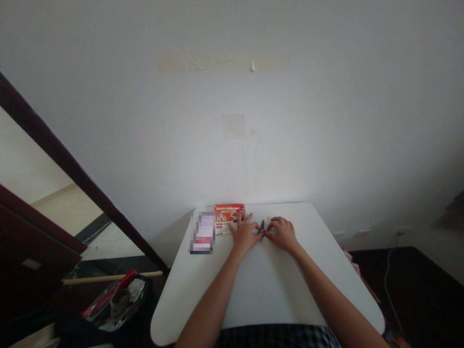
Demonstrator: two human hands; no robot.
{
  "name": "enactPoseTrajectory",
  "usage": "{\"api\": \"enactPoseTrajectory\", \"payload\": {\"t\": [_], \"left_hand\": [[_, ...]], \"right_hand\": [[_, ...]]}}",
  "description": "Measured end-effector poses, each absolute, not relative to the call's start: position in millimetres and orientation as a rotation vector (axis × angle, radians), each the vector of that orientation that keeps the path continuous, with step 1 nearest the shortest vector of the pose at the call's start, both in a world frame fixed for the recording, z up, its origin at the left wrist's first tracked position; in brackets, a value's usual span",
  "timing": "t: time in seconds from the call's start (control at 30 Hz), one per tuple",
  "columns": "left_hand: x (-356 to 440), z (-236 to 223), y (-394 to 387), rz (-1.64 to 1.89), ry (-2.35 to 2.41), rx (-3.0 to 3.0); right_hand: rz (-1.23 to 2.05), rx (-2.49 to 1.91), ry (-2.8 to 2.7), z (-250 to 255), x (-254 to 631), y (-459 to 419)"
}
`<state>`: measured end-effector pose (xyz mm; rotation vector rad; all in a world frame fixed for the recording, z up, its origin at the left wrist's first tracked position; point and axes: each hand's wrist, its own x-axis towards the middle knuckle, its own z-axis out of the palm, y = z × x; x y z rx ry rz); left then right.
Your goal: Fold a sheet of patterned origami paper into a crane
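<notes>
A small dark blue, pointed piece (262, 227) stands on the white table (268, 290), between my two hands; it may be folded, but it is too small to make out. My left hand (246, 233) pinches its left side with thumb and forefinger, the other fingers spread over the edge of a red and white printed leaflet (229, 210). From the other side, my right hand (283, 234) holds the piece's lower right edge between thumb and forefinger, its remaining fingers curled.
Left of the leaflet lies a phone (203, 232) with a blurred screen. The table's far edge meets a pale wall (275, 145). On the floor at left are a bag of things (116, 302) and a wooden stick (152, 274). A cable (387, 275) hangs at right.
</notes>
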<state>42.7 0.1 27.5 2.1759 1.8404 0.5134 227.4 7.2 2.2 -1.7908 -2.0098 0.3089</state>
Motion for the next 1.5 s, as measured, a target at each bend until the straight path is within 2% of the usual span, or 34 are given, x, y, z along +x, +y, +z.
{"api": "enactPoseTrajectory", "payload": {"t": [1.5], "left_hand": [[31.8, 23.1, 1.1, 0.43, 1.826, 2.183]], "right_hand": [[0.302, -1.69, -2.022, -12.3, 237.0, 12.7]]}}
